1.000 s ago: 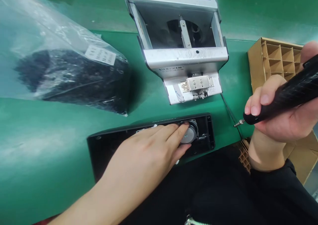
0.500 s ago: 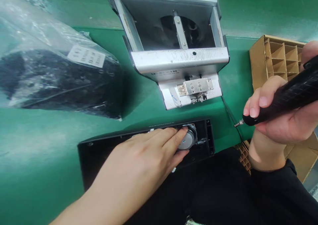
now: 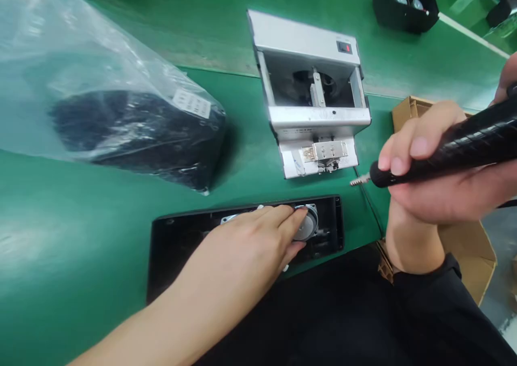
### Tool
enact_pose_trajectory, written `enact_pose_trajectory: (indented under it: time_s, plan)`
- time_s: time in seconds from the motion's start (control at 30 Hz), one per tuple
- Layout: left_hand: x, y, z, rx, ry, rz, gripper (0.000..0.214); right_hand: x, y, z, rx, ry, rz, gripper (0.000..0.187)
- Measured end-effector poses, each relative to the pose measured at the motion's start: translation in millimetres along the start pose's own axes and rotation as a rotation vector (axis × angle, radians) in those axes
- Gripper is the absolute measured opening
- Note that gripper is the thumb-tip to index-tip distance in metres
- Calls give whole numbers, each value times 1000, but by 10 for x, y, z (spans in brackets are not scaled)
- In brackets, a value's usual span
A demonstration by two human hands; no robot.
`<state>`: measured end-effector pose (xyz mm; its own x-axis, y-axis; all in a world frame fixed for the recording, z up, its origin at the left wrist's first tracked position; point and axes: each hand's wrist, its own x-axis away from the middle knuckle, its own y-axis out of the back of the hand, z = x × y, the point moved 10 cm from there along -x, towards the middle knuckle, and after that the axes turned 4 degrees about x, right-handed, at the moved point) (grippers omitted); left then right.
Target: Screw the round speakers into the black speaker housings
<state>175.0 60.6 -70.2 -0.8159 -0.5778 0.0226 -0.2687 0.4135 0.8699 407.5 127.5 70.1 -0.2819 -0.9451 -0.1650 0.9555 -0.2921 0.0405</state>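
Observation:
My left hand (image 3: 242, 247) lies over a long black plastic housing (image 3: 172, 242). Its fingers and thumb grip the sides of a round loudspeaker (image 3: 305, 228) with a metal back, seated near the housing's right end. Part of a second metal-framed piece (image 3: 229, 219) shows beyond the knuckles; the hand covers the rest. To the right, my right hand (image 3: 448, 193) is wrapped around a black electric screwdriver (image 3: 452, 150). The ridged metal tip (image 3: 360, 179) points left, held apart from the housing. Whether a screw sits on the tip, I cannot tell.
A silver screw feeder (image 3: 319, 117) with a lit red switch stands behind the housing. At left lies a clear plastic bag (image 3: 137, 123) with black contents. Cardboard boxes (image 3: 468, 258) are at right. A black case (image 3: 404, 5) with round metal parts sits at the back.
The screwdriver in my right hand has moved left, towards the housing. My left hand stays on the loudspeaker. The camera's view has shifted, showing more of the back of the bench.

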Motion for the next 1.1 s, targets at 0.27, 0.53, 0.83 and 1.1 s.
enact_pose_trajectory:
  time_s: [0.27, 0.53, 0.83, 1.1]
  plan:
    - [-158, -27, -31, 37, 67, 63, 29, -27, -624, -123, -153, 334, -9, 39]
    - [-182, -47, -41, 73, 74, 35, 29, -1, -729, -116, -25, 437, 24, 70]
    - [-150, -35, -21, 104, 78, 18, 31, 372, -403, 163, -152, 246, 101, 47]
    - [-123, 5, 2, 150, 87, -20, 23, 567, -443, -178, -161, 245, 81, 61]
